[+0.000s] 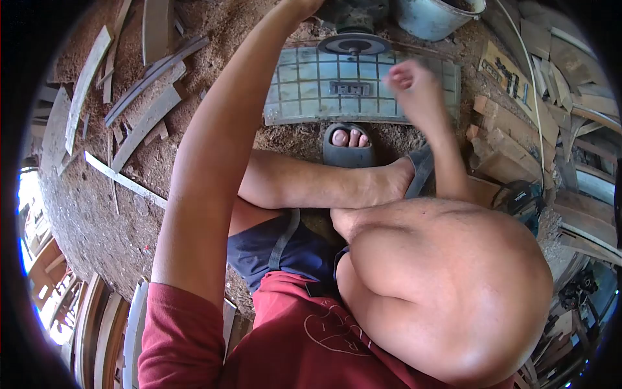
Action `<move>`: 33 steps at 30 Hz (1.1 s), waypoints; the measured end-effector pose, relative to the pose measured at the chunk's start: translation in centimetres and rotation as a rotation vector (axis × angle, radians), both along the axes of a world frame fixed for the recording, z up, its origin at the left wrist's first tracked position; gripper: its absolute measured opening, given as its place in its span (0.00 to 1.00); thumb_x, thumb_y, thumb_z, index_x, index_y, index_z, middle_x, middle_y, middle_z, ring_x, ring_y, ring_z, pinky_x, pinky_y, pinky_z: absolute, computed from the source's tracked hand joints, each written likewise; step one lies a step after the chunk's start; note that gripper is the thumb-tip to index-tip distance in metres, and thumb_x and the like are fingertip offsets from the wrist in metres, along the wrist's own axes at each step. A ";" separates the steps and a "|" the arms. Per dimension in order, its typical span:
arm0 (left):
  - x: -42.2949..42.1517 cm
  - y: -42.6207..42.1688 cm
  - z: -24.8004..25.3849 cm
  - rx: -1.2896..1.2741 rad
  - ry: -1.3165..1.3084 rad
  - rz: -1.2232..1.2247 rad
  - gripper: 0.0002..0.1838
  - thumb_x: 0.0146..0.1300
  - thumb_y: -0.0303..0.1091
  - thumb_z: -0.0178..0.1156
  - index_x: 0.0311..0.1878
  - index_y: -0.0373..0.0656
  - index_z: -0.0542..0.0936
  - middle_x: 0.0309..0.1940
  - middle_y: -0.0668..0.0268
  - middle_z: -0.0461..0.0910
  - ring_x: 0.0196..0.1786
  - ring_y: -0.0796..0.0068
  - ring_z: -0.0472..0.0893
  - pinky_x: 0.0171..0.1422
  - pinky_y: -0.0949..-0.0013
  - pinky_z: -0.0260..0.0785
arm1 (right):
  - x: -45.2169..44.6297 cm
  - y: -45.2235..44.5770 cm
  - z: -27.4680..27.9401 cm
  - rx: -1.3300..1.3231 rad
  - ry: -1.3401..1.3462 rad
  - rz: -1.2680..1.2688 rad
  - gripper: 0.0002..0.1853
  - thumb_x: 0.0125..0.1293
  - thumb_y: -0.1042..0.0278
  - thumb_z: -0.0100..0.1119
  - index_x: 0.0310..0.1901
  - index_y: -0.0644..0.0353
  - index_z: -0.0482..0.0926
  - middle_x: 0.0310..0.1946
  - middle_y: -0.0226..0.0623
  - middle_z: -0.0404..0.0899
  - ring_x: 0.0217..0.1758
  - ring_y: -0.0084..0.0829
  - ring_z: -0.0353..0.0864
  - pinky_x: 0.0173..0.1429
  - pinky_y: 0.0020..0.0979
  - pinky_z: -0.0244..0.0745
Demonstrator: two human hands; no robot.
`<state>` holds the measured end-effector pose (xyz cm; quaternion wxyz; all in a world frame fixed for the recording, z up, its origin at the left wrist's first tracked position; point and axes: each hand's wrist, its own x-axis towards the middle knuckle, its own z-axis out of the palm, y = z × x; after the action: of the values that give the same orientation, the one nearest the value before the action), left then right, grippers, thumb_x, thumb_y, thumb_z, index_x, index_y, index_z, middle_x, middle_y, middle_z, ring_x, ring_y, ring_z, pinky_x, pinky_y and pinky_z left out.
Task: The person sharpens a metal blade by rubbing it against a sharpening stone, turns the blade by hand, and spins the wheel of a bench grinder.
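Note:
My left hand [304, 5] is cut off by the top edge, beside the dark base of a machine with a round flat disc [337, 44]; its fingers are out of sight. Over the right part of a tiled slab [295, 97] hovers my right hand [414, 84], blurred, its fingers curled in. Whatever they may hold is hidden. A small grey rectangular piece with slots [350, 88] lies on the slab below the disc, to the left of my right hand.
A pale bucket [431, 19] stands at the top right. Curved wood strips [146, 126] lie on the dusty ground at left. Wood offcuts [512, 142] and a black-and-teal tool [518, 201] are at right. My sandalled foot [350, 146] rests before the slab.

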<state>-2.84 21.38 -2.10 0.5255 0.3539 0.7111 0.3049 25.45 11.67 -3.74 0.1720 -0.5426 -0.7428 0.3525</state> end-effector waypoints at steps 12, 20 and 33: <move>1.0 -17.0 -0.9 0.607 0.566 -0.118 0.30 0.64 0.20 0.59 0.70 0.54 0.82 0.66 0.55 0.79 0.71 0.53 0.76 0.79 0.53 0.66 | -1.7 -3.6 -2.0 0.198 -0.107 0.197 0.14 0.55 0.71 0.80 0.41 0.58 0.85 0.38 0.39 0.83 0.46 0.44 0.84 0.54 0.44 0.78; 2.4 -18.4 -2.2 0.666 0.663 -0.036 0.28 0.64 0.22 0.59 0.68 0.52 0.82 0.66 0.54 0.78 0.72 0.51 0.73 0.79 0.53 0.64 | 3.8 2.2 8.0 0.027 0.282 0.089 0.15 0.65 0.71 0.71 0.53 0.57 0.87 0.34 0.27 0.83 0.42 0.21 0.82 0.51 0.26 0.78; 2.1 -21.1 -0.3 0.406 0.739 -0.139 0.18 0.73 0.38 0.64 0.62 0.46 0.85 0.53 0.50 0.87 0.58 0.50 0.86 0.62 0.55 0.76 | 2.2 35.6 -4.3 0.300 -0.804 0.558 0.16 0.62 0.71 0.57 0.46 0.72 0.87 0.50 0.67 0.84 0.54 0.58 0.87 0.57 0.52 0.81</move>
<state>-0.75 0.26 -2.41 0.1744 0.5828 0.7515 0.2553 27.63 47.30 -8.08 -0.1521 -0.3857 -0.9092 0.0377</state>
